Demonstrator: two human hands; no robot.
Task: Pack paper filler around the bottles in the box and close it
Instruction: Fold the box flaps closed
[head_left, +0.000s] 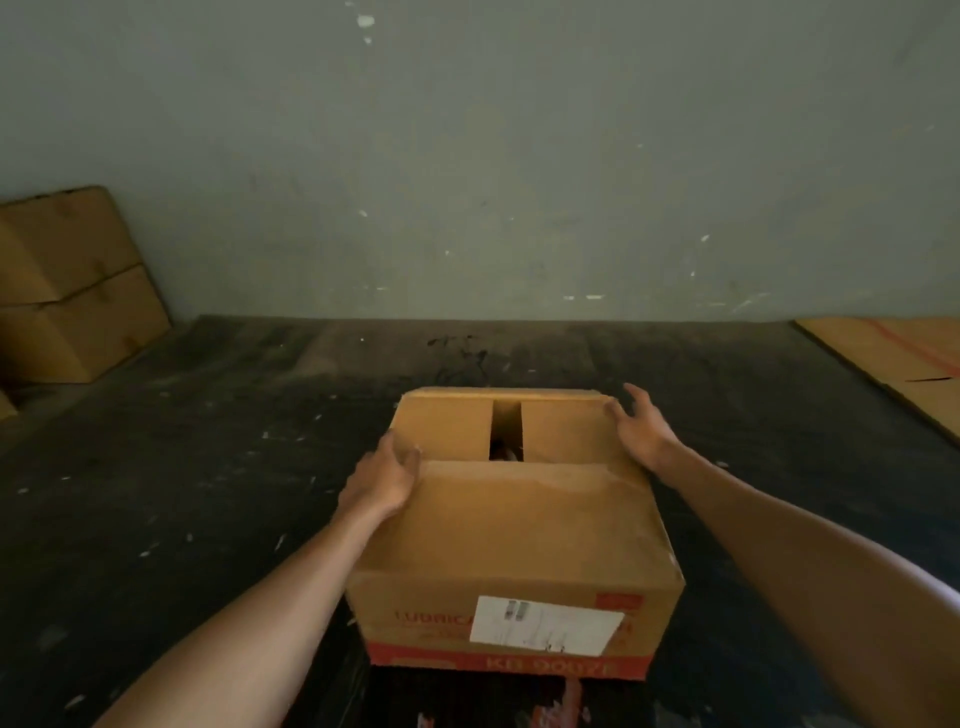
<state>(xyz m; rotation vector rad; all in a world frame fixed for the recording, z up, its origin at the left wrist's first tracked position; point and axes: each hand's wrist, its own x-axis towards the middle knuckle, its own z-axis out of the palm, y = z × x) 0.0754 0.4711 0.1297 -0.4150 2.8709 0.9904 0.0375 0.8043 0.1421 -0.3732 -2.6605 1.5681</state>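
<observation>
Closing up now, pretty much: left hand (382, 480) on the left edge of the box (511, 525), fingers loosely curved against the corner of the near flap (530, 512), touching more than gripping. Right hand (636, 428) spread wide, holding nothing, just off the far right corner beside the right inner flap (563, 431).

Box sitting on the dark floor (208, 441), roughly mid-floor, label side facing the camera. Near flap already down over the front half. Left inner flap (444, 428) and right one folded in too, with a narrow dark gap (506, 428) between them. Something pale down in that gap, too murky to call filler or bottle for sure.

Can't spot the far flap at all, probably hanging behind the back edge. So the thing to grab lies away from both hands, running left to right along that back edge. Right hand looks nearer to it.

Also around: stacked cartons (67, 286) by the wall at the floor's left edge, flat cardboard (893, 358) at the right edge.
</observation>
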